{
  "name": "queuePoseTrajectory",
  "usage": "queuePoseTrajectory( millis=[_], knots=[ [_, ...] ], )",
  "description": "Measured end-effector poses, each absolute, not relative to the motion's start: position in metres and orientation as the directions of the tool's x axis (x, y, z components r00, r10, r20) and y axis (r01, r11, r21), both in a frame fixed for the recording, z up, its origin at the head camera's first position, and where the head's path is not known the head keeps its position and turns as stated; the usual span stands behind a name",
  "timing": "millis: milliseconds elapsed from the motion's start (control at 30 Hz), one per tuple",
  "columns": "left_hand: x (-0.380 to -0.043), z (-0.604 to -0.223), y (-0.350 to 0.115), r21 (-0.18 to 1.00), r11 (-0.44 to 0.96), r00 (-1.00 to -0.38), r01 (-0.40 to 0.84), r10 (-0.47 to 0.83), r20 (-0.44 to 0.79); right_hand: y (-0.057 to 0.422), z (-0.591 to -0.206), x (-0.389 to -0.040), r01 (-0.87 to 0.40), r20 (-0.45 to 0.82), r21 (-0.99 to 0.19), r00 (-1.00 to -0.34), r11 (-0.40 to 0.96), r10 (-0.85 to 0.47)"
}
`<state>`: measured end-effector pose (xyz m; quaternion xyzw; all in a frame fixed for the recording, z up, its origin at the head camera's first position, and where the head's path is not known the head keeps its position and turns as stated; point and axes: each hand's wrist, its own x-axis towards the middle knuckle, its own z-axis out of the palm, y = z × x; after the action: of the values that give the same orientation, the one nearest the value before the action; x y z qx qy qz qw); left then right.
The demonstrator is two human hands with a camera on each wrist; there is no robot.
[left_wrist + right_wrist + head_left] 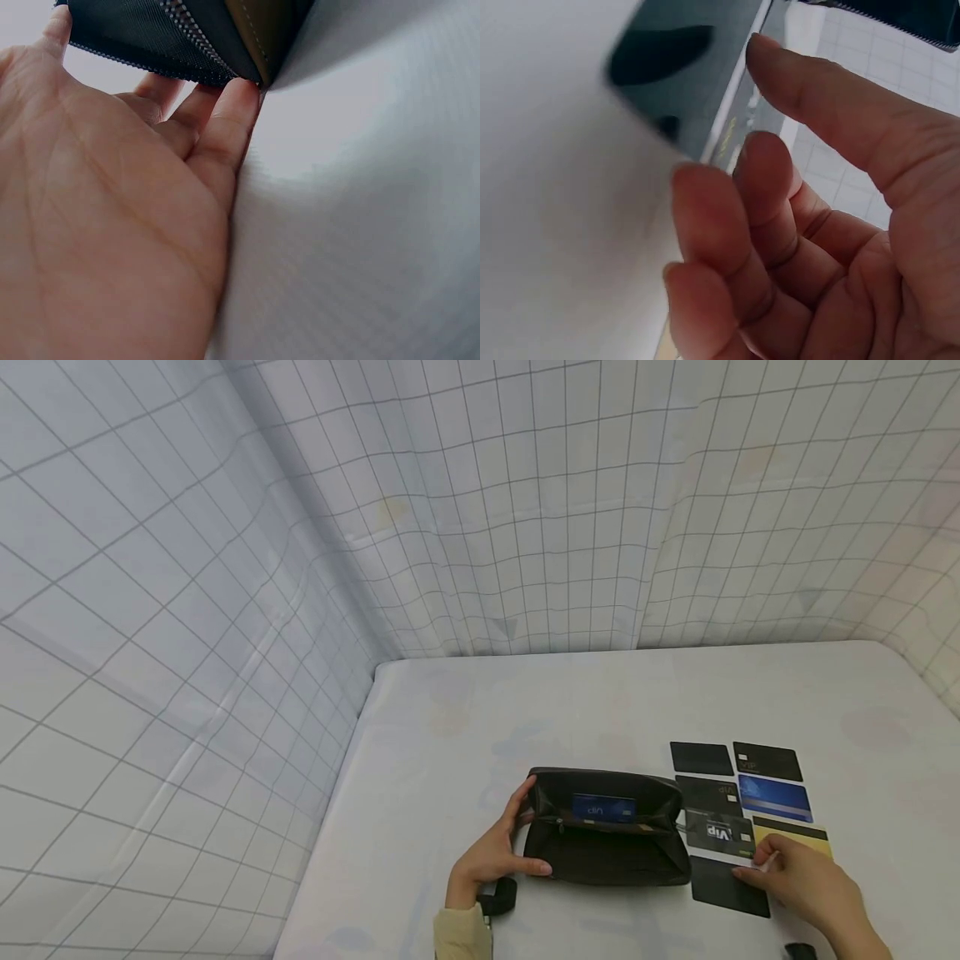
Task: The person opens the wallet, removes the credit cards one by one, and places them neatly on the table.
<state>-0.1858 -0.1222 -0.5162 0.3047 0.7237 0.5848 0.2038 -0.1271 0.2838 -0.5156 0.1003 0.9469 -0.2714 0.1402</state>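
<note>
A black zip wallet [607,864] lies spread open on the white table, with a blue VIP card [603,808] standing in its inner slot. My left hand [495,852] grips the wallet's left end, thumb at the near edge and fingers at the far side. In the left wrist view the fingertips touch the zipper edge [176,73]. Over at the cards, my right hand [810,881] has its thumb and forefinger apart, by the near edge of a grey Vip card [708,832] and the top of a plain black card [720,885]. Both cards lie flat.
More cards lie in two columns right of the wallet: a black card [701,758], a dark VIP card [705,793], a black VIP card [768,762], a blue card [775,797] and a yellow card [787,831]. Grid-patterned white curtains [510,527] enclose the table [420,752].
</note>
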Motion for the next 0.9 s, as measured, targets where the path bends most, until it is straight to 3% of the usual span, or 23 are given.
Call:
queuePoseTrajectory(
  millis=[233,533,900],
  knots=[
    [-0.186,-0.516,-0.123,0.967,0.162,-0.735,0.198,0.677,0.037,0.262,-0.499,-0.135,0.134,-0.173,-0.600,-0.984,0.789,0.035],
    [-0.186,-0.516,-0.122,0.963,0.192,-0.741,0.187,0.671,0.010,0.221,-0.465,-0.159,-0.030,-0.052,-0.746,-0.993,0.665,-0.104],
    [-0.186,-0.516,-0.123,0.966,0.181,-0.742,0.186,0.670,0.017,0.186,-0.454,-0.169,-0.039,-0.132,-0.661,-0.977,0.749,-0.167]
  ],
)
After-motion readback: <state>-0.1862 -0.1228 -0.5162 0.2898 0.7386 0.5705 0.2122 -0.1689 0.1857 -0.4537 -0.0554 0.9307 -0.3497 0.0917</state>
